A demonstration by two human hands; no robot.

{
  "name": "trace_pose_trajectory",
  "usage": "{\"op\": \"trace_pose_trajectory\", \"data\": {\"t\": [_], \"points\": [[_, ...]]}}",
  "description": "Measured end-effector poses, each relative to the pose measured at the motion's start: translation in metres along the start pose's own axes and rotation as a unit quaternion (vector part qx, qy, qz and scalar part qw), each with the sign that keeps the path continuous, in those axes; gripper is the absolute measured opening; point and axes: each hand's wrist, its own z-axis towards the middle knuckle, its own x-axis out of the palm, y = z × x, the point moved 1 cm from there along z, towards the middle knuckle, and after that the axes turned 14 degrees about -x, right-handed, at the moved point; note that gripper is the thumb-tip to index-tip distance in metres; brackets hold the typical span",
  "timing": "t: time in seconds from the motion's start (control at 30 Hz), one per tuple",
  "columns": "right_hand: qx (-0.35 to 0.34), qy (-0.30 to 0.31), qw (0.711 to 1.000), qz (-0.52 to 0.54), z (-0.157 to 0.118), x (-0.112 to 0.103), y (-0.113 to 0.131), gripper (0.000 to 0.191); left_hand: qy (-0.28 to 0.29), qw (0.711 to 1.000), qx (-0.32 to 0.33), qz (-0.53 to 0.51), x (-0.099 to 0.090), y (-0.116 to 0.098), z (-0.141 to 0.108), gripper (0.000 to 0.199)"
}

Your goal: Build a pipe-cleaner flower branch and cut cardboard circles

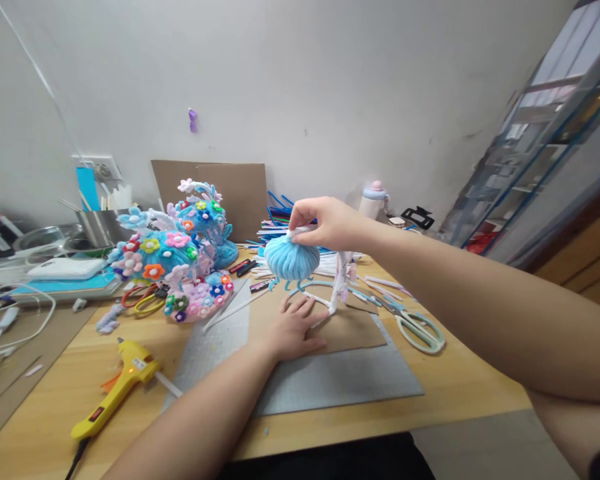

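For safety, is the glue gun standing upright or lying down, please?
Lying down: the glue gun rests on its side on the table.

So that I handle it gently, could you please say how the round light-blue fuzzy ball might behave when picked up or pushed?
The round light-blue fuzzy ball is probably light, as the right hand merely pinches its top. Its plush-looking ribs suggest it may squash slightly rather than slip. Its rounded sides could let it roll.

Craft workspace, glue gun point(129, 377), scissors point(404, 318)
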Motion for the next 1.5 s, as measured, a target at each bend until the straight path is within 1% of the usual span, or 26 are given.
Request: {"op": "trace_pose_trajectory", "data": {"t": [0.1, 0.17, 0.2, 0.27, 0.3, 0.33, 0.37, 0.4, 0.43, 0.47, 0.5, 0.53, 0.57, 0.6, 0.63, 0.67, 0.7, 0.73, 0.8, 0.93, 1.07, 1.2, 1.27, 1.37, 1.43, 1.5], "points": [[0.009, -0.007, 1.0, -0.017, 0.0, 0.002, -0.001, 0.011, -0.013, 1.0, -0.004, -0.002, -0.005, -0.004, -0.002, 0.068], [0.012, -0.011, 1.0, -0.025, -0.001, 0.004, -0.001, 0.011, -0.039, 0.999, -0.004, -0.001, -0.016, -0.015, -0.01, 0.068], [0.013, -0.012, 1.0, -0.026, -0.001, 0.004, -0.001, 0.012, -0.05, 0.999, 0.001, -0.002, -0.024, -0.024, -0.018, 0.064], [0.015, -0.009, 1.0, -0.022, -0.002, 0.006, 0.0, 0.012, -0.06, 0.998, 0.029, -0.014, -0.048, -0.044, -0.04, 0.046], [0.016, -0.008, 1.0, -0.02, -0.002, 0.007, 0.001, 0.012, -0.031, 0.997, 0.057, -0.033, -0.061, -0.054, -0.052, 0.032], [0.015, -0.006, 1.0, -0.017, -0.002, 0.007, 0.002, 0.012, -0.007, 0.995, 0.08, -0.064, -0.075, -0.062, -0.064, 0.026], [0.014, -0.005, 1.0, -0.014, -0.002, 0.008, 0.002, 0.012, -0.014, 0.99, 0.092, -0.105, -0.089, -0.067, -0.075, 0.029], [0.012, -0.005, 1.0, -0.011, -0.002, 0.008, 0.003, 0.011, -0.104, 0.979, 0.076, -0.155, -0.103, -0.067, -0.082, 0.032], [0.01, -0.004, 1.0, -0.009, -0.003, 0.008, 0.004, 0.011, -0.243, 0.948, 0.034, -0.203, -0.116, -0.063, -0.086, 0.03], [0.008, -0.003, 1.0, -0.007, -0.003, 0.008, 0.005, 0.011, -0.381, 0.896, -0.026, -0.228, -0.125, -0.054, -0.087, 0.023], [0.007, -0.002, 1.0, -0.006, -0.003, 0.008, 0.006, 0.011, -0.477, 0.845, -0.079, -0.227, -0.131, -0.044, -0.084, 0.014], [0.007, -0.002, 1.0, -0.006, -0.003, 0.008, 0.006, 0.012, -0.513, 0.824, -0.113, -0.214, -0.134, -0.032, -0.078, 0.024], [0.007, -0.002, 1.0, -0.007, -0.003, 0.008, 0.006, 0.012, -0.494, 0.837, -0.125, -0.2, -0.134, -0.021, -0.068, 0.048], [0.007, -0.002, 1.0, -0.008, -0.003, 0.008, 0.007, 0.012, -0.444, 0.864, -0.127, -0.2, -0.132, -0.011, -0.058, 0.071], [0.006, -0.002, 1.0, -0.008, -0.003, 0.008, 0.007, 0.012, -0.392, 0.889, -0.12, -0.203, -0.128, -0.002, -0.048, 0.085], [0.005, -0.002, 1.0, -0.008, -0.003, 0.008, 0.007, 0.012, -0.347, 0.908, -0.113, -0.206, -0.124, 0.004, -0.039, 0.093], [0.005, -0.002, 1.0, -0.008, -0.003, 0.009, 0.006, 0.011, -0.316, 0.919, -0.107, -0.211, -0.12, 0.008, -0.033, 0.096], [0.006, -0.001, 1.0, -0.007, -0.003, 0.009, 0.006, 0.011, -0.301, 0.923, -0.103, -0.215, -0.116, 0.009, -0.029, 0.096], [0.008, 0.002, 1.0, -0.007, -0.004, 0.009, 0.006, 0.011, -0.297, 0.922, -0.101, -0.225, -0.111, 0.009, -0.025, 0.091], [0.007, 0.004, 1.0, -0.012, -0.005, 0.008, 0.007, 0.009, -0.31, 0.914, -0.104, -0.239, -0.108, 0.005, -0.025, 0.077], [0.009, 0.011, 1.0, -0.021, -0.005, 0.007, 0.01, 0.008, -0.335, 0.906, -0.116, -0.231, -0.108, 0.005, -0.024, 0.074], [-0.009, 0.035, 0.999, -0.035, -0.005, 0.006, 0.011, 0.011, -0.351, 0.908, -0.13, -0.187, -0.106, 0.007, -0.028, 0.072], [-0.034, 0.031, 0.998, -0.041, -0.006, 0.004, 0.011, 0.014, -0.359, 0.911, -0.13, -0.155, -0.106, 0.009, -0.032, 0.071], [-0.071, -0.033, 0.996, -0.05, -0.015, 0.001, 0.016, 0.018, -0.362, 0.915, -0.132, -0.124, -0.104, 0.013, -0.042, 0.069], [-0.075, -0.112, 0.989, -0.061, -0.028, 0.0, 0.024, 0.017, -0.358, 0.915, -0.141, -0.126, -0.103, 0.016, -0.049, 0.068], [-0.076, -0.202, 0.974, -0.065, -0.047, 0.005, 0.034, 0.012, -0.339, 0.912, -0.153, -0.171, -0.101, 0.016, -0.058, 0.069]]}}
